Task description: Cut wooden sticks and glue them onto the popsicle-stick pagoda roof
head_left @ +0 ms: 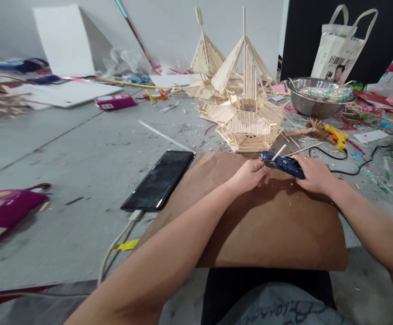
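Note:
My right hand (313, 174) is wrapped round a dark blue glue gun (283, 164) lying low over a brown cardboard sheet (267, 225). My left hand (250, 175) is pinched on a thin wooden stick (279, 152) whose end meets the gun's tip. Just beyond them stands a pagoda-like model made of wooden sticks (247, 108), with pointed roofs and a hexagonal base.
A black phone (159, 179) on a cable lies left of the cardboard. A steel bowl (318, 97), a yellow glue gun (335, 134), a black cord (352, 167) and scraps crowd the right. Magenta boxes (3, 216) sit at the left; a white bag (343, 45) stands at the back.

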Tool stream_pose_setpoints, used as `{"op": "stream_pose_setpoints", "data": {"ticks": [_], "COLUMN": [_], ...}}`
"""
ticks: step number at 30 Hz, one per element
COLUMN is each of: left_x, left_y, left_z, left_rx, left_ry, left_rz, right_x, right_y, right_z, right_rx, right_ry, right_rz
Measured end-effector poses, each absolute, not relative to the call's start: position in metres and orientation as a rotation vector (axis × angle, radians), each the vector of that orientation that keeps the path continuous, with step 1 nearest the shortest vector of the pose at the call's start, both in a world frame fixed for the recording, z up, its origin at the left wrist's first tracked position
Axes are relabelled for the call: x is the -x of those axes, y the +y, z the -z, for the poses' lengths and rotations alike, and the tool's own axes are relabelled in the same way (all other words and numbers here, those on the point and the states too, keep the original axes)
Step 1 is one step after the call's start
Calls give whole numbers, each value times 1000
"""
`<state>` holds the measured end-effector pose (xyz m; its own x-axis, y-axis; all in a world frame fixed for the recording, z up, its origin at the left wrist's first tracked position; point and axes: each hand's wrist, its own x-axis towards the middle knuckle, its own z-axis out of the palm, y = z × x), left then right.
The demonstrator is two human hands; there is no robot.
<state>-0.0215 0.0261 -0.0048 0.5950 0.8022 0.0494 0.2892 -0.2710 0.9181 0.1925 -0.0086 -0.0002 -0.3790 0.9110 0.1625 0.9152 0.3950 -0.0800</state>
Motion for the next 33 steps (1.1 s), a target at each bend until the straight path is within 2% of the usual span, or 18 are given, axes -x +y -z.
{"op": "stream_pose_setpoints", "data": {"ticks": [33], "left_x": [22], "left_y": [26], "left_z": [4], "left_rx": [-1858], "left_ry": [873], "left_rz": [-633], "right_x": [-192], "right_y": [-10], "right_z": [-1], "right_rx": [1649], "right_ry": [-2474], "right_rz": [24]}}
